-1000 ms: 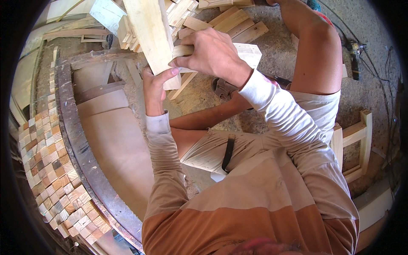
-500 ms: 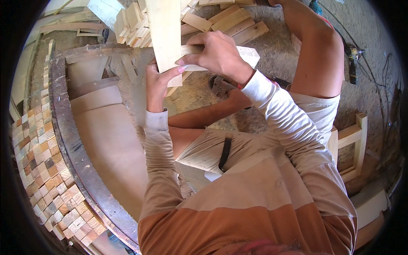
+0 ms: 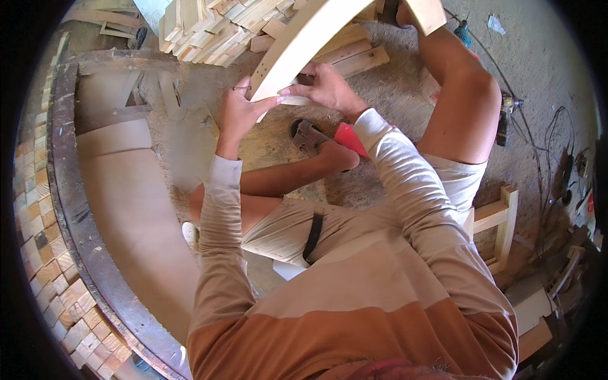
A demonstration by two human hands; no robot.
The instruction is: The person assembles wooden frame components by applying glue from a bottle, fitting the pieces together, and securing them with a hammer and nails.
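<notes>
Underfoot — dusty concrete floor [image 3: 538,82], wood offcuts [image 3: 209,25] scattered.

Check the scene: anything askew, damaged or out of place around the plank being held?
Nothing damaged stands out. Both hands, left hand and right hand, grip a pale curved plank. The offcut pile behind it lies jumbled, and a power drill sits on the floor.

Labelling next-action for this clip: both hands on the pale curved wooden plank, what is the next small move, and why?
Probably lower the pale curved wooden plank toward the ground, keeping both grips. The left hand and right hand clasp only its lower end, and its long upper part rises unsupported over the stack of light wooden boards.
</notes>
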